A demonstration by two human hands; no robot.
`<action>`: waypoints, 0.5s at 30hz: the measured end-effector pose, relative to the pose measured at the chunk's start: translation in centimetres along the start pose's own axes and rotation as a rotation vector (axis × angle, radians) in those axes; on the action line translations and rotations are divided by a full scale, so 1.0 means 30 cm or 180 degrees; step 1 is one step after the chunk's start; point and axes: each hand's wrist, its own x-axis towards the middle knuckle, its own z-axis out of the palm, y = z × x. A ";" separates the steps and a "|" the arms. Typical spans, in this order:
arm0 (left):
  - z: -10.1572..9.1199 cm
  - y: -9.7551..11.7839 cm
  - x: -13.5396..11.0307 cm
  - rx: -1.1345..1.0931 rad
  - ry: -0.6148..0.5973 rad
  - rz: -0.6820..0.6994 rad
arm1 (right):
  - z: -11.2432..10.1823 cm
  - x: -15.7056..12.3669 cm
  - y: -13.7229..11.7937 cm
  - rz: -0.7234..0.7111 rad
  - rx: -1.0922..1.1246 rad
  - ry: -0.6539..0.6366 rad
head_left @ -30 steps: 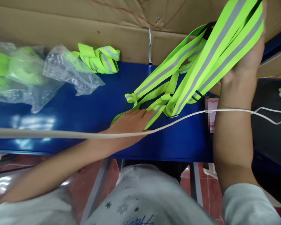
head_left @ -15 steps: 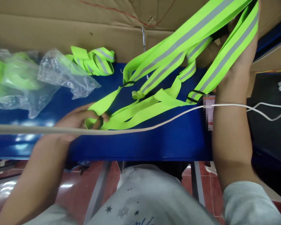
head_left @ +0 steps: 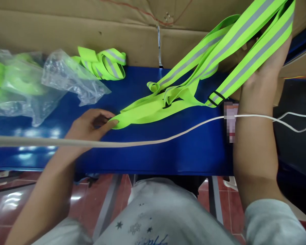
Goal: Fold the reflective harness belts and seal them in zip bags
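My left hand [head_left: 94, 126] pinches the left end of a neon yellow-green reflective strap [head_left: 148, 110] between thumb and fingers, just above the blue table. The strap, with a grey stripe and black slider buckles [head_left: 216, 98], runs in several layers up to the right. There my right hand [head_left: 270, 61] carries its raised loops near the top edge; the straps cover most of those fingers. A small curled strap end [head_left: 153, 86] shows near the middle.
Rolled neon straps [head_left: 109, 64] lie at the back left, beside clear plastic bags [head_left: 68, 75] with more straps inside. A white cable [head_left: 153, 141] crosses in front of both arms. Brown cardboard [head_left: 66, 30] lines the back of the blue table [head_left: 168, 153].
My left hand has shifted slightly up and right along the strap and now pinches its end. The left-hand buckle and upper loops have dropped and swung right. My right hand moved slightly right.
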 end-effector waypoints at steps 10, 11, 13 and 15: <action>0.001 0.032 0.021 -0.3442 0.0536 -0.0515 | 0.007 -0.001 0.050 -0.0392 0.0694 0.0458; 0.001 0.043 0.021 -0.3687 0.0571 -0.0449 | 0.015 -0.002 0.056 -0.0402 0.0740 0.0470; 0.003 0.064 0.022 -0.4054 0.0684 -0.0271 | 0.029 -0.006 0.058 -0.0371 0.0739 0.0384; 0.006 0.078 0.029 -0.4174 0.0702 -0.0080 | 0.038 -0.013 0.047 -0.0394 0.0694 0.0265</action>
